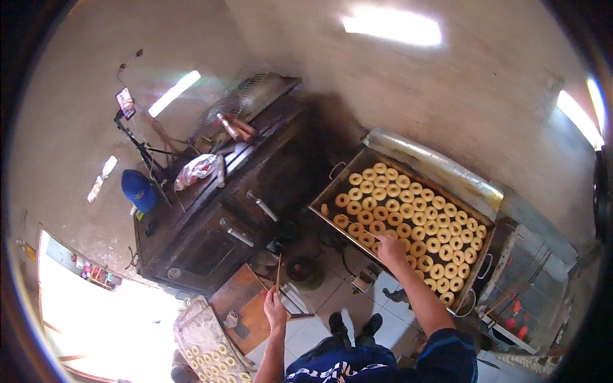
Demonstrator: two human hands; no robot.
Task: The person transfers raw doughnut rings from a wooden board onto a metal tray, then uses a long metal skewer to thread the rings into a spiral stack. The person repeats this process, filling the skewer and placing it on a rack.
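A large rectangular metal pan (330, 191) on the right holds many golden dough rings (418, 219), lying close together in rows. My right hand (391, 250) reaches over the pan's near side, fingers closed, and a thin pale stick seems to stick out from them toward the rings. Lower and to the left, away from the pan, my left hand (275, 311) is closed round a slim wooden stick (279, 271) that points upward. How the right fingers grip is partly hidden by the hand itself.
A dark oven (211, 246) with metal handles stands at the left, bearing a blue cap (138, 191), a phone (126, 103) on a tripod and a plastic bag (196, 171). Pale rings lie on a tray (201, 329) at lower left. A metal tray (520, 274) adjoins the pan's right.
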